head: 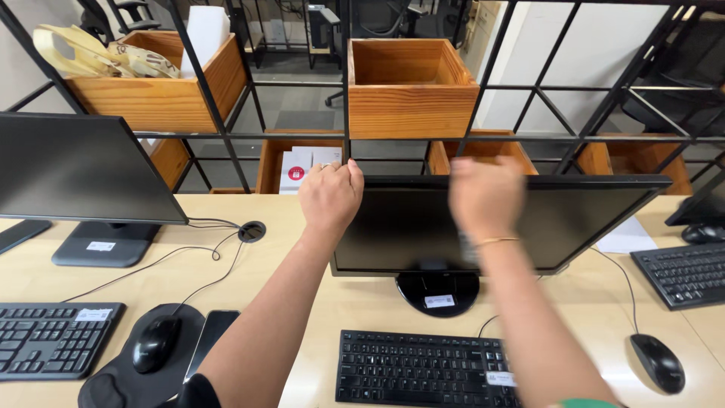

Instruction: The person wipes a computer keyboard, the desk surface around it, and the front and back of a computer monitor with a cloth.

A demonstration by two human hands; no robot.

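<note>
A black monitor point(544, 219) stands in the middle of the desk, screen dark, on a round foot point(438, 291). My left hand point(330, 196) is at its top left corner, with the fingers curled over the upper edge in a grip. My right hand point(483, 195) is at the top edge near the middle. It is blurred by motion, so whether it grips the edge is unclear. A thin bangle sits on my right wrist. A black keyboard point(419, 370) lies below the monitor, between my forearms.
A second monitor point(75, 166), keyboard point(53, 338), mouse point(155, 342) on a pad and a phone point(211, 336) are at the left. Another mouse point(657, 361) and keyboard point(683, 272) lie at the right. A black grid shelf behind holds wooden boxes point(411, 109).
</note>
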